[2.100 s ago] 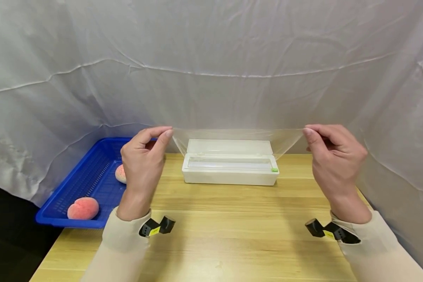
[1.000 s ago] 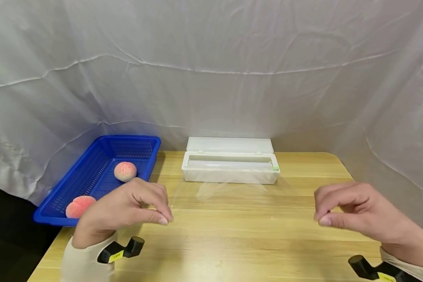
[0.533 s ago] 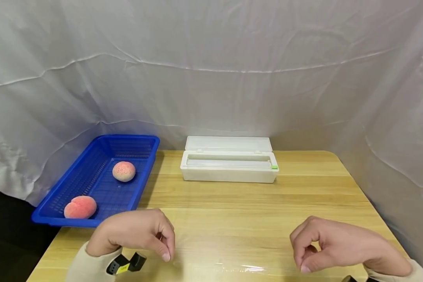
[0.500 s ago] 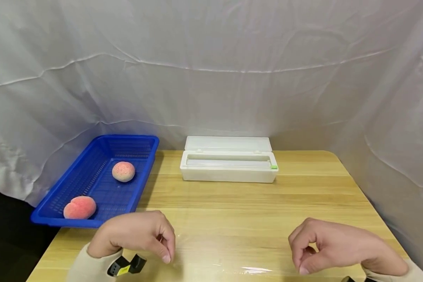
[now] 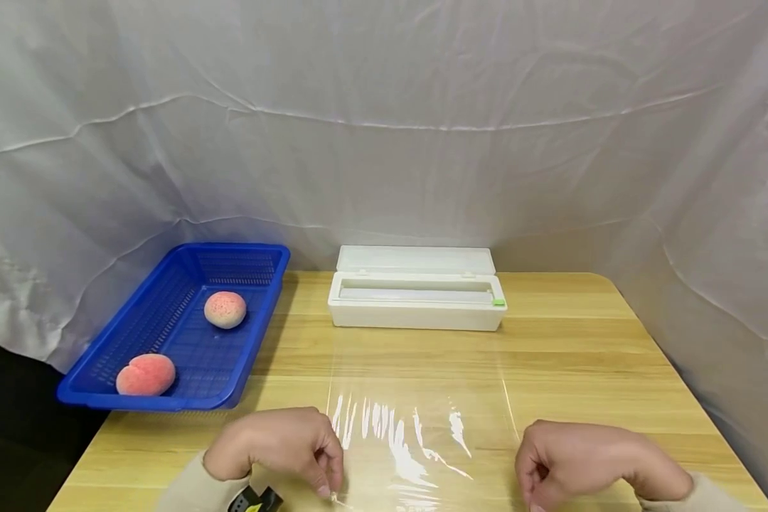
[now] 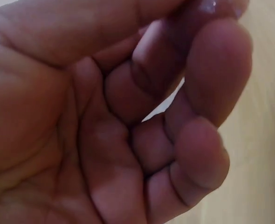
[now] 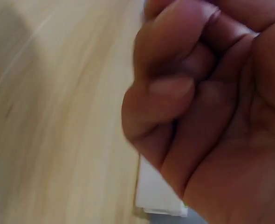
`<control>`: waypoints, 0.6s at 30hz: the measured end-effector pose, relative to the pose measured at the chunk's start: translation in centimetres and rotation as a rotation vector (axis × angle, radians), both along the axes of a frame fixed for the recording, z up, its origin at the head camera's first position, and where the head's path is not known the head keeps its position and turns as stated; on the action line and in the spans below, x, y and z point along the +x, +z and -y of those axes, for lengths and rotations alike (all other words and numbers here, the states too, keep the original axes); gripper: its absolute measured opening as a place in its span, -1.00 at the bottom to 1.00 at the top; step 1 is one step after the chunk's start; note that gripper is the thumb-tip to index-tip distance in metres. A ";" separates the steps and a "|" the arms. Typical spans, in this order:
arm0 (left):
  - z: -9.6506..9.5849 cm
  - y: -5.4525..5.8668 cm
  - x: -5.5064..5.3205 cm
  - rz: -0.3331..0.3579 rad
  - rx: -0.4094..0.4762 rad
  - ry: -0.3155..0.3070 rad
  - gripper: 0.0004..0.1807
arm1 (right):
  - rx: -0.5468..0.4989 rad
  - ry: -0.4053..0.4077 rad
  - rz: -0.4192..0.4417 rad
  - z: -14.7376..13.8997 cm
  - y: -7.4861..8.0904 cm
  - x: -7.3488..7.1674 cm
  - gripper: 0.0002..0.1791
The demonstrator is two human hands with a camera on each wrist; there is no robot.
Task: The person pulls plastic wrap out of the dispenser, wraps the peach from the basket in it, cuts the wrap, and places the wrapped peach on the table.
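A sheet of clear plastic wrap (image 5: 416,398) stretches from the white wrap dispenser (image 5: 416,316) toward the front of the table, with bright wrinkled glare on it. My left hand (image 5: 288,448) pinches its near left corner between thumb and forefinger. At the near right corner, my right hand (image 5: 589,459) pinches the film the same way. The dispenser's lid (image 5: 416,260) stands raised, and a roll lies in its trough. Curled fingers of the left hand (image 6: 175,116) fill the left wrist view; those of the right hand (image 7: 175,93) fill the right wrist view.
A blue plastic basket (image 5: 262,341) sits at the left table edge, holding a pink peach (image 5: 146,375) and a paler speckled peach (image 5: 225,310). A green slider (image 5: 498,302) is on the dispenser's right end. Grey cloth (image 5: 422,185) hangs behind the wooden table (image 5: 589,355).
Both hands have come down and toward the body from above the dispenser, drawing the film out over the table. Lately they have moved slightly closer together, and the film lies visibly spread.
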State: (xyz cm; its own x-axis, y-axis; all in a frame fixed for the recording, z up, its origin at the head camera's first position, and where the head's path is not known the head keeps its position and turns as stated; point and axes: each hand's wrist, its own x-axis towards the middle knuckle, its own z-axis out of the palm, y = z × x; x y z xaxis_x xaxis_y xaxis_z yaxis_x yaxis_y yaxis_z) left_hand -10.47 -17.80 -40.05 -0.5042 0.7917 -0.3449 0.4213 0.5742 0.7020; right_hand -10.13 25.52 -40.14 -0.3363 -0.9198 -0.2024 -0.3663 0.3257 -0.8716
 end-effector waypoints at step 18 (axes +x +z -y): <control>-0.8 -1.6 0.6 -0.025 -0.100 0.039 -0.88 | 0.164 -0.019 -0.249 0.9 -2.8 0.4 -0.72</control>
State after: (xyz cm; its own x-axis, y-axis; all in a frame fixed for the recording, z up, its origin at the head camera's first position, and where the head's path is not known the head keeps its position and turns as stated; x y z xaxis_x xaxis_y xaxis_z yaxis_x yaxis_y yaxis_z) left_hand -9.82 -17.00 -41.70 -0.5434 0.7335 -0.4084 0.4141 0.6573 0.6297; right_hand -9.69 24.65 -42.91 -0.4115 -0.8746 -0.2564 -0.5548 0.4636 -0.6909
